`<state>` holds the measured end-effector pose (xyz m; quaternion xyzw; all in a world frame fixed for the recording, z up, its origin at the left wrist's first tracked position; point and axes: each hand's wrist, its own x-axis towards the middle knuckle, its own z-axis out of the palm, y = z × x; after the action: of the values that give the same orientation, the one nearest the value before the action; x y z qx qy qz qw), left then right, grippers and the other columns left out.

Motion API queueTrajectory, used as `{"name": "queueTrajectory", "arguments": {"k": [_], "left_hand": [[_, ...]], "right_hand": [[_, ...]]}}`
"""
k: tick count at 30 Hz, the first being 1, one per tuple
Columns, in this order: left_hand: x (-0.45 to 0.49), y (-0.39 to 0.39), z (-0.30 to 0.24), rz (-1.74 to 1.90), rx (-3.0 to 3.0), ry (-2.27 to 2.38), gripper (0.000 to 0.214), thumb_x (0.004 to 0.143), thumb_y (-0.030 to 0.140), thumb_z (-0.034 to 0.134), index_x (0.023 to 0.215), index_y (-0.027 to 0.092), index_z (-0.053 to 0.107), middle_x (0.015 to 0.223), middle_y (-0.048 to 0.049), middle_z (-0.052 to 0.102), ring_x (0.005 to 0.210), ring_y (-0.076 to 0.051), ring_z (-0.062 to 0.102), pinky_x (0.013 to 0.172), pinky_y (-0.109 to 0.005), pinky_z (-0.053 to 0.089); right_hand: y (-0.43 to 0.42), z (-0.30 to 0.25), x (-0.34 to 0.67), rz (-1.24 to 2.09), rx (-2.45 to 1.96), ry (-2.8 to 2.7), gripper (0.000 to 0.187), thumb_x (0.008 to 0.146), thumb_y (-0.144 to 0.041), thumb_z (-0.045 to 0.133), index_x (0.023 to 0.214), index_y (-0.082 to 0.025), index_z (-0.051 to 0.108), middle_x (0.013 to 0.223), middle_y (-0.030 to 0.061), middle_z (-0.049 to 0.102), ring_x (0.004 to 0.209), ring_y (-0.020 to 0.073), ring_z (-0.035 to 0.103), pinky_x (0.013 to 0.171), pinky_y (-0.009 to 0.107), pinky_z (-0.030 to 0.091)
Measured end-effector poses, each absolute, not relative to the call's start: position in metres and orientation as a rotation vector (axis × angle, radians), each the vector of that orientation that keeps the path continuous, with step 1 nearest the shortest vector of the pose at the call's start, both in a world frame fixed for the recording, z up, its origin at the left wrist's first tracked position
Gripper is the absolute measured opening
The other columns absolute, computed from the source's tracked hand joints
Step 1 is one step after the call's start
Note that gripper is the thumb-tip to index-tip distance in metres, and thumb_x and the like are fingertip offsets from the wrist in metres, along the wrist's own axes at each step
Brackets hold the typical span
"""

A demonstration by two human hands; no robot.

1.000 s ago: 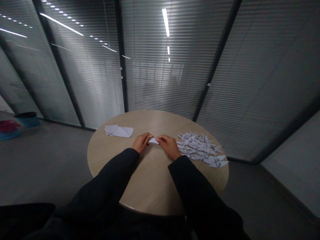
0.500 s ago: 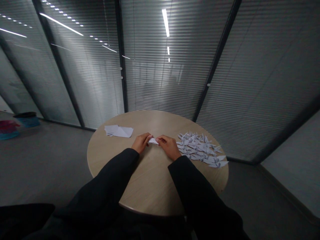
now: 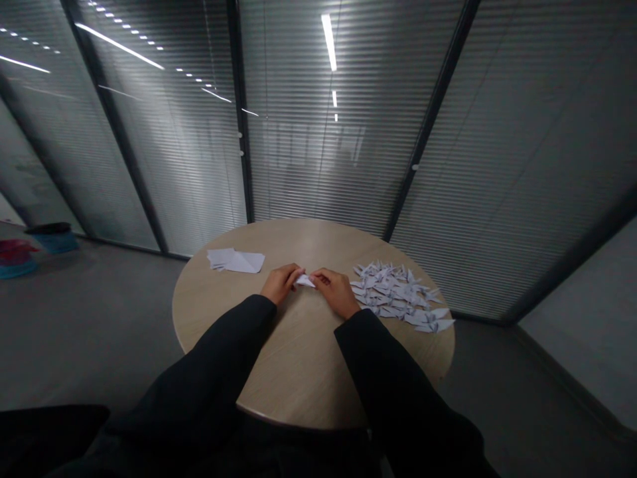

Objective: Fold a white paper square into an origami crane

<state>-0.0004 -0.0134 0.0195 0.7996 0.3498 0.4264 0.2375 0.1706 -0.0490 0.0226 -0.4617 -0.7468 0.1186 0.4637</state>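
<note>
A small folded white paper (image 3: 304, 281) lies between my two hands over the middle of the round table (image 3: 298, 392). My left hand (image 3: 281, 283) grips its left end with closed fingers. At the other end my right hand (image 3: 335, 291) pinches the paper between thumb and fingers. The paper's exact folds are too small to make out. To the right of my right hand spreads a cluster of several folded paper cranes (image 3: 393, 292). Flat white paper sheets (image 3: 243, 261) rest in a loose overlapping pile, left of and beyond my left hand.
A glass partition with blinds (image 3: 318, 159) stands just behind the table's far edge. On the floor at the far left are a blue bin with a dark rim (image 3: 54, 240) and a bin with a red liner (image 3: 16, 255). A white wall (image 3: 587, 318) is at the right.
The view has shifted very slightly. Both hands keep their hold on the folded paper, with hardly any visible movement.
</note>
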Motion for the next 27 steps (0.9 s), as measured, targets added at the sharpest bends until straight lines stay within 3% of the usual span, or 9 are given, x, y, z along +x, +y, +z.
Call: {"name": "queueTrajectory", "arguments": {"k": [9, 27], "left_hand": [[-0.0001, -0.0162, 0.0220, 1.028, 2.227, 0.975, 0.036, 0.088, 0.045, 0.038, 0.073, 0.017, 0.056, 0.060, -0.0012, 0.062, 0.054, -0.013, 0.057, 0.057, -0.024, 0.044], [-0.0003, -0.0155, 0.0215, 1.087, 2.231, 0.986, 0.031, 0.086, 0.042, 0.045, 0.076, 0.017, 0.059, 0.058, -0.0004, 0.063, 0.050, -0.012, 0.057, 0.057, -0.023, 0.044]], "right_hand": [[-0.0529, 0.0256, 0.1690, 0.285, -1.167, -1.890, 0.017, 0.084, -0.027, 0.053, 0.082, -0.018, 0.067, 0.076, 0.0030, 0.069, 0.070, 0.0141, 0.061, 0.065, 0.023, 0.042], [-0.0537, 0.0264, 0.1683, 0.270, -1.155, -1.896, 0.017, 0.084, -0.026, 0.052, 0.085, -0.018, 0.067, 0.078, 0.0034, 0.069, 0.071, 0.0141, 0.061, 0.066, 0.023, 0.042]]}}
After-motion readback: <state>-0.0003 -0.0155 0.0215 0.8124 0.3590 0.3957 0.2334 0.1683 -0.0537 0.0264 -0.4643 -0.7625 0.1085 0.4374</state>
